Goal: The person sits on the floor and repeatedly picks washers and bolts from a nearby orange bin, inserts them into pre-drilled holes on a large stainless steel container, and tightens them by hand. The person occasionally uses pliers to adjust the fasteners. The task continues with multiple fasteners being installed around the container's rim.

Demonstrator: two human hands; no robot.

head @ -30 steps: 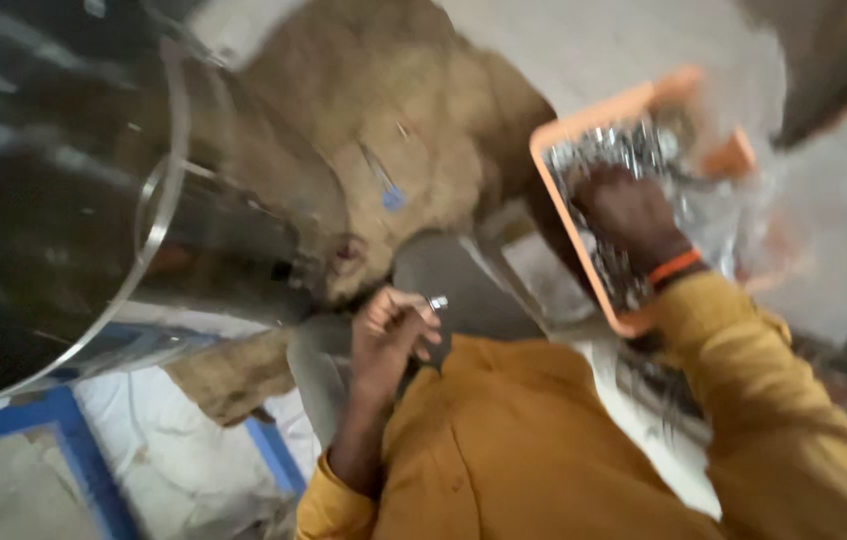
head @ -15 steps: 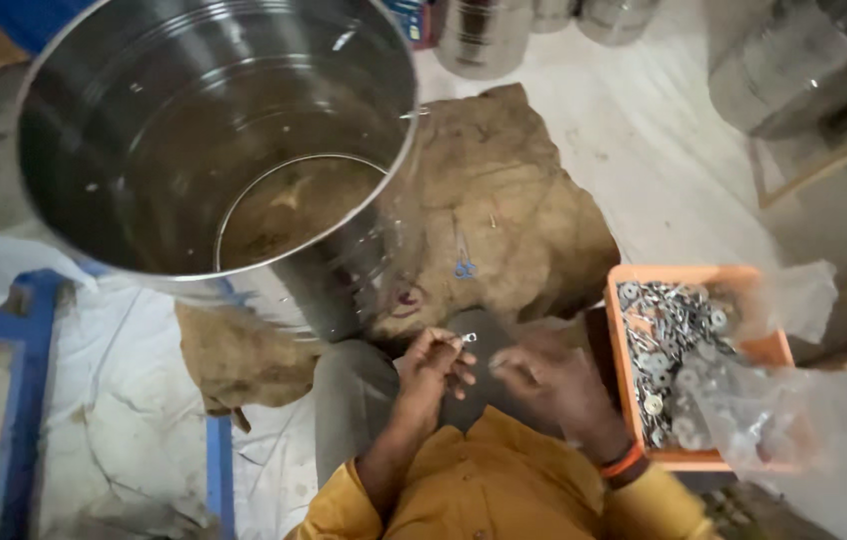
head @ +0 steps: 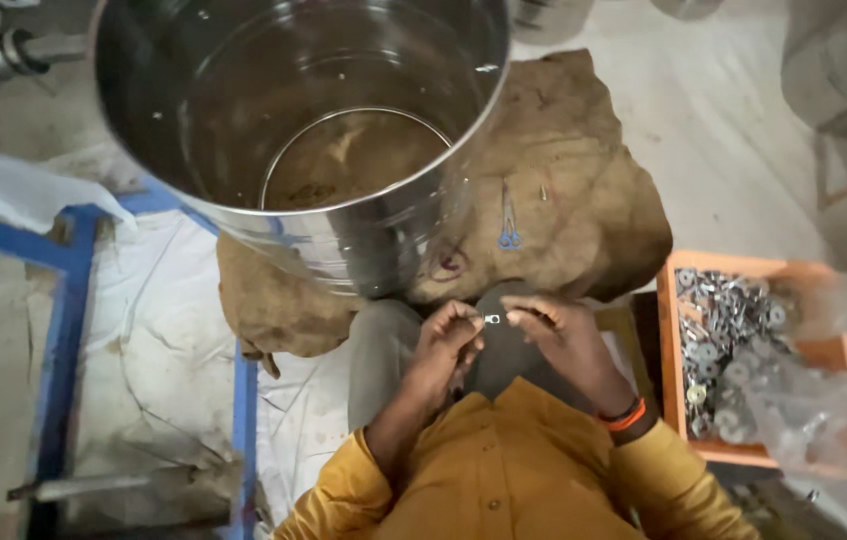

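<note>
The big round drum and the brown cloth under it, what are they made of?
The big drum looks like shiny metal, probably steel: its wall mirrors the light and things around it. The brown cloth looks like coarse sacking, perhaps jute: dull, rough and wrinkled. The tiny piece between the left hand and right hand glints like metal, but it is too small to be sure.

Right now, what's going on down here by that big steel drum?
A person in a mustard shirt sits on the floor, both hands together over the lap. The left hand pinches a small metal piece at its fingertips, and the right hand meets it from the other side. An orange tray of metal washers sits to the person's right. The open steel drum rests on brown sacking just ahead.
</note>
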